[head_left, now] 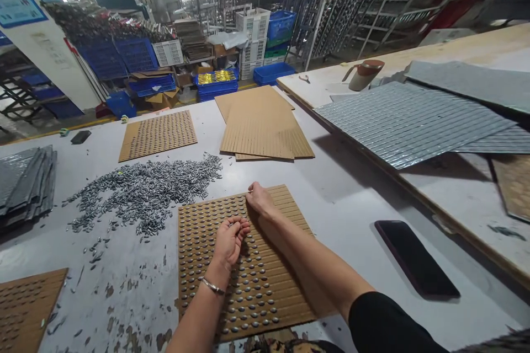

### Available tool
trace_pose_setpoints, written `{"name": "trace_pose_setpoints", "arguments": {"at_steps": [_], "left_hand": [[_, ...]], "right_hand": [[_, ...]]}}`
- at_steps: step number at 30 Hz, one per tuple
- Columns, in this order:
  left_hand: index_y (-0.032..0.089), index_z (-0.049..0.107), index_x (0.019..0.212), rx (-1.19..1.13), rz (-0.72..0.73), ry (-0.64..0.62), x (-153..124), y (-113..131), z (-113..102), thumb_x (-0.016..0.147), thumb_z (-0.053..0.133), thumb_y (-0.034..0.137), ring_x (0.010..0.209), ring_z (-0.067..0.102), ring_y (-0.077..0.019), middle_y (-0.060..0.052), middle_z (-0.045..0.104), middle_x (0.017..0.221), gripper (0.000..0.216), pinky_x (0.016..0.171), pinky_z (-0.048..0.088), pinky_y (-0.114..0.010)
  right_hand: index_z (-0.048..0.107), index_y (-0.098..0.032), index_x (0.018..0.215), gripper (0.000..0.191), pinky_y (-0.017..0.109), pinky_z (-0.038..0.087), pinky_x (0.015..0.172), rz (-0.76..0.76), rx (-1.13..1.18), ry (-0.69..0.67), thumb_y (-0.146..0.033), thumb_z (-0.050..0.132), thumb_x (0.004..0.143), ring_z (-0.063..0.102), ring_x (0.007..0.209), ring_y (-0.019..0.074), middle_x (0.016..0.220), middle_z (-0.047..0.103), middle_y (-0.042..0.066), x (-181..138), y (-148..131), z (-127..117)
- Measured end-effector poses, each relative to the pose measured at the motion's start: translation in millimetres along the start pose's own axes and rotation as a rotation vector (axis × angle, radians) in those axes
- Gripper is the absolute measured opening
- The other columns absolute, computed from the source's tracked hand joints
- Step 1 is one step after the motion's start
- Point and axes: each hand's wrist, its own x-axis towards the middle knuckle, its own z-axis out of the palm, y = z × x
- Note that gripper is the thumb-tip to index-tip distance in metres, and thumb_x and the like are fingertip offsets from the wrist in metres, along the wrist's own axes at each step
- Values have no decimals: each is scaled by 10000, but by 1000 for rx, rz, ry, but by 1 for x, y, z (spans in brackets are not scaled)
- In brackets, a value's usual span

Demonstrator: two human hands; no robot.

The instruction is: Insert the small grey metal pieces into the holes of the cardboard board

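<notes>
Under both hands lies a grooved cardboard sheet (290, 242), set with rows of small grey spindle-shaped pieces (244, 298) on its left and middle part; the grooves on its right are bare. My left hand (232, 238), palm turned up and fingers curled in, hovers over the filled rows; what it holds is mostly hidden. At the sheet's far edge my right hand (260, 199) touches the card, its fingers pinched at the end of a row. Whatever is between those fingertips is too small to make out. A loose pile of the same grey pieces (161, 190) spreads to the left.
Farther back lie another filled card (161, 135) and stacked grooved cardboard sheets (260, 127). A phone (416, 258) rests at right, beside a raised board with silvery ribbed sheets (414, 121) and a mug (365, 75). Grey wrapped sheets (27, 182) are stacked at left.
</notes>
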Motion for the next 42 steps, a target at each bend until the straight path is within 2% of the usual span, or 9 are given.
{"name": "trace_pose_setpoints", "arguments": {"at_steps": [4,9,12,16,22,28,34,39,42], "left_hand": [[102,588,750,-25,32,54,3,8,3,767,639,38,664,640,-104,-69,651,736,84,646,545,-193],[111,610,800,-17,14,10,2,14,1,701,753,139,567,570,-62,-17,623,715,175,483,464,-140],[114,600,783,28,20,-3,2,14,0,646,804,230,507,512,-34,-9,626,725,272,381,345,-109],[119,590,797,69,2,-22,2,11,2,598,825,300,435,438,-6,-1,634,747,358,326,230,-112],[124,571,748,92,0,14,1,1,3,510,853,378,401,413,-19,57,518,556,448,326,207,-121],[113,613,797,274,87,11,-7,-5,7,611,752,499,404,460,-39,1,591,670,450,305,213,-146],[111,621,755,370,81,-83,-9,-1,8,670,722,451,433,498,-63,-2,568,632,365,327,269,-151],[106,627,736,134,-81,-79,-3,7,2,629,769,300,456,463,-41,8,566,628,263,368,267,-133],[94,645,785,11,-103,-21,-4,11,1,697,716,208,515,500,-53,-56,651,741,161,425,349,-141]], "right_hand": [[490,-111,1184,366,244,392,652,-50,98,35,-218,502,834,560,672,156,716,625,18,-12,2,-4],[600,-170,886,224,249,426,617,-318,452,5,-375,513,860,543,645,139,713,608,0,-61,6,-15],[621,-177,810,233,257,437,617,-369,515,-36,-390,538,858,547,654,139,717,621,5,-89,6,-23],[661,-190,857,205,267,446,659,-478,425,-27,-352,540,889,563,711,144,770,636,16,-108,0,-32],[655,-202,993,157,257,438,715,-668,119,7,-250,526,918,556,798,151,875,592,42,-113,-2,-24],[637,-185,854,151,232,382,637,-561,-213,23,-202,504,923,548,719,145,819,601,42,-116,-1,-21],[650,-223,965,143,217,363,610,-543,-330,23,-173,561,865,552,725,145,836,606,38,-124,-2,-23],[643,-220,983,197,231,414,702,-640,-62,77,-193,461,913,563,778,146,852,611,40,-122,8,-13],[608,-188,873,142,259,444,688,-487,236,132,-230,473,869,571,725,151,796,628,31,-101,15,-11]]}}
